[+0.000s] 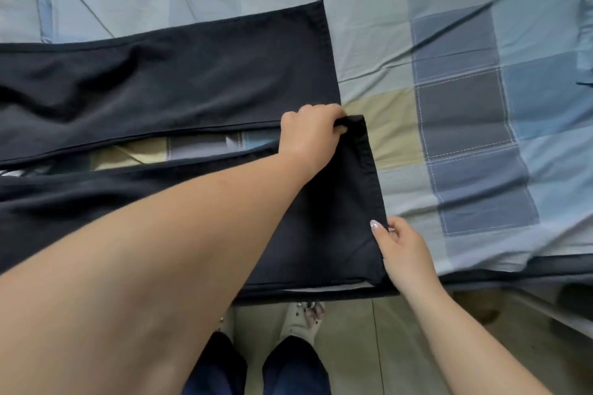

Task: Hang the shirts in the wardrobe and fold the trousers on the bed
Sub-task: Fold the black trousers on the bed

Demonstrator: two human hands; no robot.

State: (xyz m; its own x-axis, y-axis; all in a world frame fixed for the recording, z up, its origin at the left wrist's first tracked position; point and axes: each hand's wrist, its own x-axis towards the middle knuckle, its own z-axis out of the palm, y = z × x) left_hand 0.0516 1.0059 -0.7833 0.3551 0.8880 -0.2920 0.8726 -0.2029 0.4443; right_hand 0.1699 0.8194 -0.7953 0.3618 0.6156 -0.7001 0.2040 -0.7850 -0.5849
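Both hands' fingers pinch trousers (192, 80) hem — left hand (309, 135), right hand (402, 253) (checked bedsheet (449, 26) beneath).

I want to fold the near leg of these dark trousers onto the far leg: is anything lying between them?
Nothing visible: only a bare strip of the checked blue bed sheet separates the near leg from the far leg. Both hands already hold the near hem.

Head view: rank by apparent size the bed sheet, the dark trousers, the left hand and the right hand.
1. Bed sheet
2. Dark trousers
3. Left hand and right hand: they look alike, and the right is nearer the camera, so I will not rank them.
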